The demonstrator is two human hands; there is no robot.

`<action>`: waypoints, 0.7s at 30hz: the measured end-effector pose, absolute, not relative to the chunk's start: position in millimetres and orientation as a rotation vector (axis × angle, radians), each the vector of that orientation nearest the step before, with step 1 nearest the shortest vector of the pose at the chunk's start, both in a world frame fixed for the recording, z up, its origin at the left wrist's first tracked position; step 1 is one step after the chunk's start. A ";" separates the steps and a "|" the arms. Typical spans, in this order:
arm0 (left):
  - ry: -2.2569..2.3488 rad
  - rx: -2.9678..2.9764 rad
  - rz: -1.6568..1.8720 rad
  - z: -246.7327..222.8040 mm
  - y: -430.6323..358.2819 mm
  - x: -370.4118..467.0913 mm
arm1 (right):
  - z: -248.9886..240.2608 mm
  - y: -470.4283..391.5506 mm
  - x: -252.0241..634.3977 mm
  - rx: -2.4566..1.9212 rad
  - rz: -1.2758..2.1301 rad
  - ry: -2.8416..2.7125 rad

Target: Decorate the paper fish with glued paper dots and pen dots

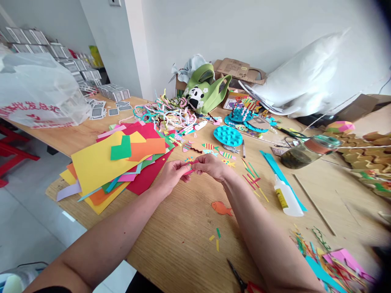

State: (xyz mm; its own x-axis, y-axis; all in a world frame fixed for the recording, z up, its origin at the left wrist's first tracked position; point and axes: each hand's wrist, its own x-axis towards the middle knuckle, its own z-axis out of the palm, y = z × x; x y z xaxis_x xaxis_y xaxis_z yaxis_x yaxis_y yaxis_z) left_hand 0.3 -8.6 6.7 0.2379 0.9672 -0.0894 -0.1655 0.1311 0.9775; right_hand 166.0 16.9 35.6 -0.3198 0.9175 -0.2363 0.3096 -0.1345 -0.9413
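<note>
Above the middle of the table, my left hand (176,172) and my right hand (210,166) pinch a small red paper piece (190,167) between them. The fingers cover most of its shape. Just beyond them lie striped paper fish (210,147) in several colours. Nearer to me, an orange paper fish (221,208) rests beside my right forearm, with small yellow and green paper strips (218,232) below it. Thin coloured strips (252,179) are scattered right of my right wrist. Scissors (237,274) with red handles lie at the near edge, partly hidden by my forearm.
Coloured paper sheets (94,160) are piled on the left. A white glue bottle (287,197), blue strips (269,162), a wooden stick (314,204) and a glass jar (310,151) occupy the right. Behind stand a green panda bag (204,91) and a turquoise oval piece (227,136). Paper scraps (339,260) lie near right.
</note>
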 end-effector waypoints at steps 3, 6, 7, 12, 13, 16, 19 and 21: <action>0.928 1.092 1.025 6.6 -8.9 0.3 | 39.7 15.6 167.1 -1.366 1.518 -1.580; 0.911 1.094 1.016 6.4 -8.8 -0.3 | 42.8 14.4 169.4 -1.339 1.580 -1.549; 0.912 1.097 1.017 6.4 -8.6 -0.6 | 43.7 14.0 170.2 -1.325 1.607 -1.539; 0.935 1.120 1.034 7.2 -7.9 -1.4 | 46.7 12.4 171.8 -1.275 1.693 -1.497; 0.938 1.125 1.037 7.4 -7.9 -1.3 | 47.0 12.3 171.6 -1.275 1.692 -1.506; 0.947 1.139 1.044 7.8 -8.1 -0.9 | 46.6 12.7 170.4 -1.296 1.652 -1.568; 0.954 1.147 1.047 7.6 -8.5 -0.7 | 44.2 13.7 168.5 -1.338 1.569 -1.652; 0.956 1.147 1.052 7.5 -8.9 -0.7 | 42.4 13.8 166.7 -1.368 1.495 -1.714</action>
